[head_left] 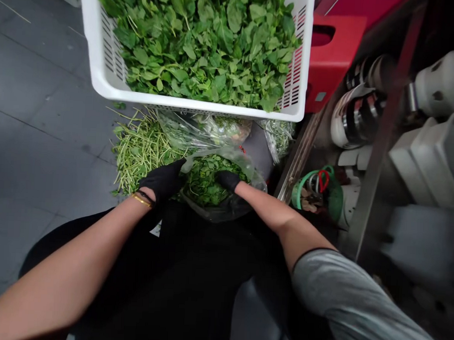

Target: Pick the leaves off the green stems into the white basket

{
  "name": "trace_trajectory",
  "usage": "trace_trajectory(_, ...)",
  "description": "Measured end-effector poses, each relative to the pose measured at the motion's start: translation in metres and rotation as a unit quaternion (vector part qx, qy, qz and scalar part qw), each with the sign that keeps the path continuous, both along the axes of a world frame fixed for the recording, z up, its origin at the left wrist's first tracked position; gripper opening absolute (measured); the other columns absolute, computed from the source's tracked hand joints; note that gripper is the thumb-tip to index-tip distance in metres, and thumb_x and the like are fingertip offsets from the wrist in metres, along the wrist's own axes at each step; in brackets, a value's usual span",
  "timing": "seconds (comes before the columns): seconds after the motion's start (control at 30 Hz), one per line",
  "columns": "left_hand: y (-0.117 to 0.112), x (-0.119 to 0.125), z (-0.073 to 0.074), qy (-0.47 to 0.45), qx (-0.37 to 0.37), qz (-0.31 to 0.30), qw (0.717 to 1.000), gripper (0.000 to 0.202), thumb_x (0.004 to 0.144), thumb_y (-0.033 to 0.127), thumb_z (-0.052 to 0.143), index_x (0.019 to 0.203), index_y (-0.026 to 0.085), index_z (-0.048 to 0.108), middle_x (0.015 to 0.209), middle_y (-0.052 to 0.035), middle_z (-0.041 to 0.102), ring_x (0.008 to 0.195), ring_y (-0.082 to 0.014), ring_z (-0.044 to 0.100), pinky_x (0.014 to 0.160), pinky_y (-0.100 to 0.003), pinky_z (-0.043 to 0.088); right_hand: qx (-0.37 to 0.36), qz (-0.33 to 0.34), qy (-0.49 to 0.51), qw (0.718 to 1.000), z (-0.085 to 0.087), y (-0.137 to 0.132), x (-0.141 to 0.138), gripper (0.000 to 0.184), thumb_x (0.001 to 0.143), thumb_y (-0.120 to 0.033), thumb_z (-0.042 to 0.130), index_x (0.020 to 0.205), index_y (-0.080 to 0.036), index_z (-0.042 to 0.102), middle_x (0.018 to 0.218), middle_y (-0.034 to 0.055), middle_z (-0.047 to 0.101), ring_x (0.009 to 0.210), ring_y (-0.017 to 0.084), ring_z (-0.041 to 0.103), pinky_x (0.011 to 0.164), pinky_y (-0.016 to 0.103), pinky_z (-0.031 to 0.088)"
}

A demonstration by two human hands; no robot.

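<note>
Right now, a clear, thin plastic bag [225,212] stands mouth-up just in front of the person's lap, with loose dark-green leafy sprigs [205,186] inside. The black-gloved left hand [164,181] touches the bag's left rim; I cannot tell whether its fingertips pinch the plastic. The black-gloved right hand [227,180] reaches into the mouth from the right, onto the sprigs, its fingers too hidden for me to say whether they are spread or pressed together. Just left of the bag, a heap of pale-green cut stems [139,151] lies on the grey tiled floor [32,146]. On the far side, a white slotted plastic basket [192,104] holds broad green leaves [210,44], with a red plastic box-like object [335,59] at its right.
</note>
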State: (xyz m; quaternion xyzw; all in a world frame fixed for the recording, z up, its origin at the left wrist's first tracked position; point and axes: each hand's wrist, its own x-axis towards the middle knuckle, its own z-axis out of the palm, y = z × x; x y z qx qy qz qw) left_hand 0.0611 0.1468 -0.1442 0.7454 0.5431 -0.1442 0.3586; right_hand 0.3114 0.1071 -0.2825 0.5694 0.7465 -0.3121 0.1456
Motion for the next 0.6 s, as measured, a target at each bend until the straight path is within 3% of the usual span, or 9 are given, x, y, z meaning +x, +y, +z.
trace_trajectory(0.1,0.006,-0.004,0.002,0.011,0.004,0.051,0.999,0.066,0.095,0.037,0.053,0.158,0.019,0.044,0.116,-0.0121,0.078,0.105,-0.0313,0.074,0.088,-0.037,0.055,0.003,-0.022,-0.019,1.000,-0.032,0.044,-0.013,0.062,0.099,-0.025,0.061,0.154,-0.005,0.042,0.158,0.0258,0.044,0.146,0.032,0.046,0.120,0.045,0.041)
trace_trajectory(0.17,0.010,-0.007,0.004,0.016,0.006,0.070,0.997,0.067,0.096,0.038,0.050,0.159,0.017,0.043,0.108,-0.0129,0.079,0.100,-0.0331,0.075,0.086,-0.039,0.056,0.001,-0.017,-0.007,1.000,-0.050,0.062,-0.030,0.076,0.096,-0.026,0.064,0.161,-0.006,0.031,0.165,0.0243,0.036,0.151,0.032,0.040,0.122,0.044,0.039)
trace_trajectory(0.23,0.014,-0.009,0.005,0.027,0.003,0.079,0.996,0.067,0.096,0.037,0.047,0.159,0.016,0.043,0.104,-0.0132,0.079,0.096,-0.0340,0.075,0.083,-0.041,0.056,-0.007,-0.010,0.002,1.000,-0.064,0.068,-0.048,0.079,0.096,-0.030,0.063,0.163,-0.011,0.027,0.163,0.0218,0.040,0.147,0.033,0.046,0.117,0.047,0.044)
trace_trajectory(0.33,0.017,-0.010,0.006,0.035,-0.002,0.081,0.996,0.067,0.096,0.039,0.045,0.158,0.017,0.044,0.103,-0.0131,0.079,0.092,-0.0346,0.075,0.080,-0.041,0.056,-0.019,-0.002,0.008,1.000,-0.077,0.061,-0.059,0.065,0.101,-0.027,0.051,0.162,-0.014,0.032,0.155,0.0198,0.053,0.139,0.032,0.055,0.112,0.047,0.048)
trace_trajectory(0.47,0.018,-0.008,0.008,0.038,-0.006,0.074,0.997,0.067,0.095,0.039,0.046,0.159,0.019,0.044,0.100,-0.0123,0.079,0.089,-0.0348,0.075,0.079,-0.042,0.056,-0.030,0.033,0.036,0.998,-0.084,0.029,-0.044,0.053,0.103,-0.019,0.045,0.155,-0.019,0.046,0.157,0.0111,0.053,0.144,0.024,0.051,0.118,0.037,0.042)
trace_trajectory(0.6,0.018,-0.003,0.013,0.037,-0.016,0.082,0.996,0.067,0.094,0.038,0.046,0.158,0.019,0.045,0.101,-0.0126,0.079,0.087,-0.0340,0.075,0.079,-0.042,0.056,-0.031,0.050,0.044,0.997,-0.082,-0.005,-0.031,0.058,0.104,-0.016,0.037,0.162,-0.014,0.035,0.156,0.0144,0.053,0.141,0.025,0.054,0.116,0.037,0.044)
